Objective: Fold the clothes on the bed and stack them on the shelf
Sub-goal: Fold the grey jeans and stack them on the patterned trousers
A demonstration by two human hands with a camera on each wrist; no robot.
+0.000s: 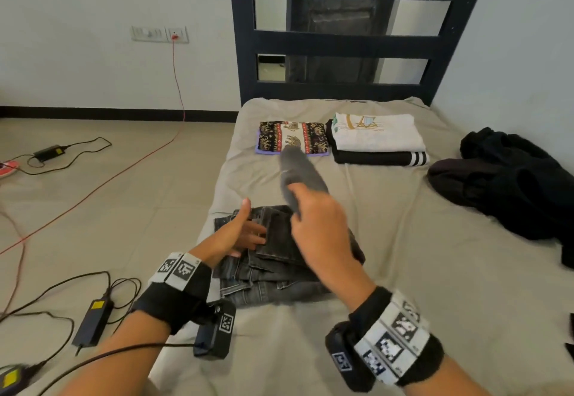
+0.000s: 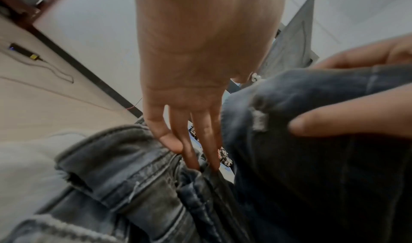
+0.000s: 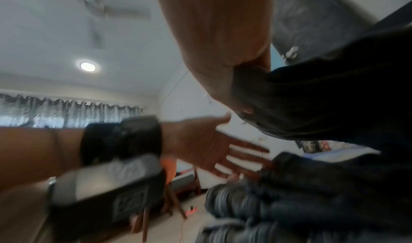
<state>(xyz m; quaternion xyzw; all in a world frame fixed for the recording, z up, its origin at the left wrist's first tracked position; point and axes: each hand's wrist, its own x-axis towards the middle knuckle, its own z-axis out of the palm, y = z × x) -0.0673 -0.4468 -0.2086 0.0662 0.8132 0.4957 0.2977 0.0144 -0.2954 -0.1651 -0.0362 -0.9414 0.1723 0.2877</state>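
raised jeans leg [image 1: 295, 175] blurred, right wrist view smeared

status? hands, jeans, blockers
Left hand flat, pressing the folded jeans. Right hand grips the raised jeans leg, mid-fold. Two folded stacks and a black heap beyond, nothing blocking.

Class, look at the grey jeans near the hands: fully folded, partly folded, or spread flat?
Partly folded. The jeans lie in layers, but the right hand holds one leg end lifted, while the left hand presses the layers.
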